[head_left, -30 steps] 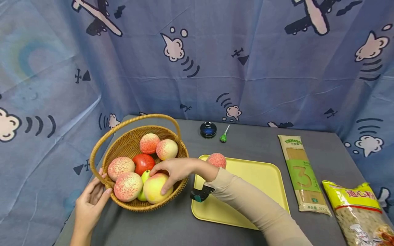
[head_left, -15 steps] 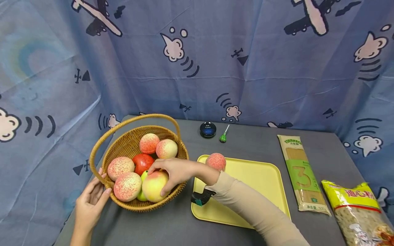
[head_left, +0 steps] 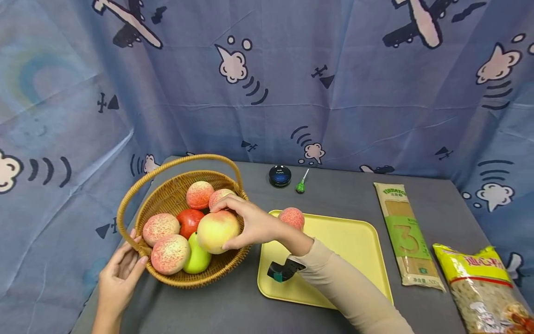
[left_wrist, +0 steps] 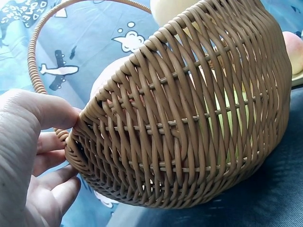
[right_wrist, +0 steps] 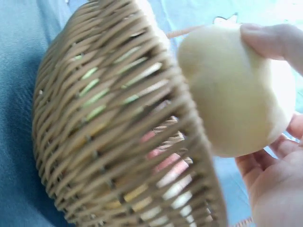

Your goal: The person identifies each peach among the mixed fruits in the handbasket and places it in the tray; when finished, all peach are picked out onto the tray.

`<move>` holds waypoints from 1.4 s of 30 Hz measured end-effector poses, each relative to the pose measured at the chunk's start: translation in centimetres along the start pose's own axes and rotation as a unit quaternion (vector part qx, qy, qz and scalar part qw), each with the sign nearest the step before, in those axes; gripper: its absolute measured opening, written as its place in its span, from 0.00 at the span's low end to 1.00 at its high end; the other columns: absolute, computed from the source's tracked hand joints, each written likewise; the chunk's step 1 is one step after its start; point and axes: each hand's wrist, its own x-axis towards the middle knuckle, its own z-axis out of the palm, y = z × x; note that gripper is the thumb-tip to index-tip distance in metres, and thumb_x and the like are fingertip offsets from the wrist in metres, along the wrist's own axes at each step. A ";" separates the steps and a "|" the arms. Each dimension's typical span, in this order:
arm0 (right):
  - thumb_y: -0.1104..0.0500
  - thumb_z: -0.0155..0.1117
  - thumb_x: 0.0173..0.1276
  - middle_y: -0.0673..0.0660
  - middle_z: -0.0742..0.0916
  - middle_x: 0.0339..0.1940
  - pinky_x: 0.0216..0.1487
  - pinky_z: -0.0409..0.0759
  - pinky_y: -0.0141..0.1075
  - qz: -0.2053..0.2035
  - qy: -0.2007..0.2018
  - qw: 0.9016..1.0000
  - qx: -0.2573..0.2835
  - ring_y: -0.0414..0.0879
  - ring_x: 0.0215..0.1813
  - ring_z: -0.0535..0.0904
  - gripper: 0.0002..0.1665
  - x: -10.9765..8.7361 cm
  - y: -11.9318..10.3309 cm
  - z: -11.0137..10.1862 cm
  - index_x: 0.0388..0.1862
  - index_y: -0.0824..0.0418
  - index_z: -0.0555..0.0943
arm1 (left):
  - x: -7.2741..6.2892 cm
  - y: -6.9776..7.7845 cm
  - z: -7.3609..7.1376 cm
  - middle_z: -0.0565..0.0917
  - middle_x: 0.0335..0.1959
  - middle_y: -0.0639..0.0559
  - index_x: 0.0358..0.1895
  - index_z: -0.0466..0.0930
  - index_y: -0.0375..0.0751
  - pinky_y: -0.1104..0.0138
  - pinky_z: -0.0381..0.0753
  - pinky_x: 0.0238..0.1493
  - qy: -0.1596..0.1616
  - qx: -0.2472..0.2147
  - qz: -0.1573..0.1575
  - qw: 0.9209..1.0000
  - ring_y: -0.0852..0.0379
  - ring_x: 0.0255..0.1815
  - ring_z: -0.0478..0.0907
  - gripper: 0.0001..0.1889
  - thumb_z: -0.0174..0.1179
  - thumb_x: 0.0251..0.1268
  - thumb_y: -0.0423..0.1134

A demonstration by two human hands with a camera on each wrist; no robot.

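Note:
A wicker basket (head_left: pixel 208 278) with a tall arched handle stands at the left of the table. My left hand (head_left: pixel 118 273) pinches its left rim at the foot of the handle; the left wrist view shows the thumb (left_wrist: pixel 57 111) on the weave. With my right hand (head_left: pixel 254 222) I grip a large yellow peach (head_left: pixel 218 232) by its sides, raised to rim height near the basket's right side. Inside lie a green pear (head_left: pixel 198 255), a red apple (head_left: pixel 189 222) and several speckled peaches (head_left: pixel 170 254). One peach (head_left: pixel 221 197) is partly hidden behind my right fingers.
A yellow tray (head_left: pixel 342 260) with a pink peach (head_left: pixel 292 218) at its back left corner lies under my right forearm. Behind it are a tuna tin (head_left: pixel 280 176) and a green lollipop (head_left: pixel 300 185). A noodle pack (head_left: pixel 409 236) and a pasta bag (head_left: pixel 479 287) lie at the right.
My right hand has lifted the yellow peach up from the basket's contents, slightly to the right, uncovering more of the green pear. The left hand keeps its hold on the rim.

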 end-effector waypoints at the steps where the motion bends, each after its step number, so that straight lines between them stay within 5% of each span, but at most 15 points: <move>1: 0.55 0.80 0.45 0.50 0.76 0.57 0.61 0.74 0.35 -0.002 0.016 1.000 0.002 0.41 0.61 0.68 0.39 -0.3 -0.1 -0.2 0.58 0.54 0.73 | 0.0 0.0 0.0 0.67 0.69 0.40 0.58 0.61 0.08 0.75 0.68 0.64 -0.003 -0.007 0.004 1.000 0.59 0.68 0.67 0.24 0.49 0.55 0.09; 9: 0.64 0.80 0.45 0.56 0.73 0.60 0.60 0.76 0.38 0.014 0.096 0.994 0.049 0.47 0.62 0.68 0.42 -4.0 -0.3 -2.3 0.61 0.60 0.72 | 0.1 0.1 -0.1 0.72 0.65 0.43 0.58 0.62 0.09 0.76 0.69 0.63 -0.009 0.002 0.014 1.000 0.59 0.68 0.68 0.24 0.49 0.55 0.09; 16: 0.66 0.79 0.44 0.56 0.75 0.61 0.57 0.78 0.32 0.047 0.160 0.985 0.040 0.44 0.59 0.72 0.43 -8.6 0.7 -4.3 0.61 0.59 0.71 | 0.1 0.1 0.0 0.72 0.65 0.42 0.58 0.62 0.09 0.76 0.69 0.63 -0.014 -0.003 0.015 1.000 0.58 0.70 0.65 0.24 0.49 0.56 0.09; 30: 0.74 0.73 0.48 0.67 0.72 0.62 0.57 0.71 0.18 0.134 0.286 0.949 0.011 0.33 0.59 0.70 0.43 -17.8 4.6 -6.3 0.64 0.68 0.67 | 0.2 0.0 -0.2 0.74 0.64 0.42 0.58 0.61 0.08 0.75 0.68 0.64 -0.014 -0.003 0.016 1.000 0.57 0.71 0.64 0.23 0.49 0.55 0.09; 42: 0.62 0.74 0.55 0.61 0.73 0.62 0.46 0.75 0.22 0.277 0.274 0.921 -0.023 0.31 0.52 0.70 0.43 -21.4 8.2 -6.0 0.67 0.60 0.65 | 0.1 0.0 -0.3 0.72 0.65 0.42 0.59 0.61 0.09 0.76 0.68 0.64 -0.007 0.012 -0.004 1.000 0.57 0.71 0.63 0.24 0.49 0.56 0.10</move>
